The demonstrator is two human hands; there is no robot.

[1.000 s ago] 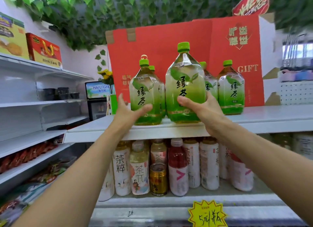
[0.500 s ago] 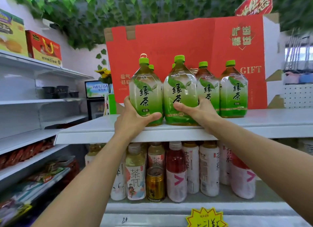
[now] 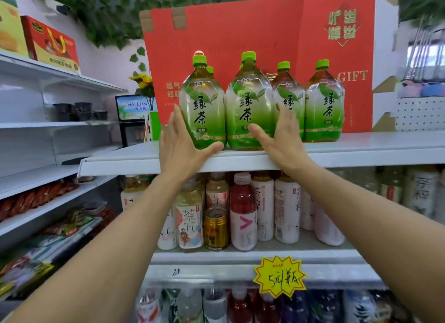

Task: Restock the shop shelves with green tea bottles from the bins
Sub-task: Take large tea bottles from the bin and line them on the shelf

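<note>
Both hands are hanging open, fingers straight: left hand (image 3: 180,151) is lying along the left green tea bottle (image 3: 202,110), right hand (image 3: 279,139) by the 2nd bottle (image 3: 248,110), contact unclear. Both bottles are standing upright at the top shelf (image 3: 361,149) front edge. Placing prob. done; next needs more from the bins, not in view.

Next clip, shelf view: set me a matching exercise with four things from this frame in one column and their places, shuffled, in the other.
Things
1. gold can
2. yellow price tag
3. red gift box
4. left hand

Places
A. behind the green tea bottles on the top shelf
B. against the leftmost front bottle
C. among drinks on the second shelf
D. on a shelf's front edge, lower than the can

Pairs: 1-C, 2-D, 3-A, 4-B
</note>
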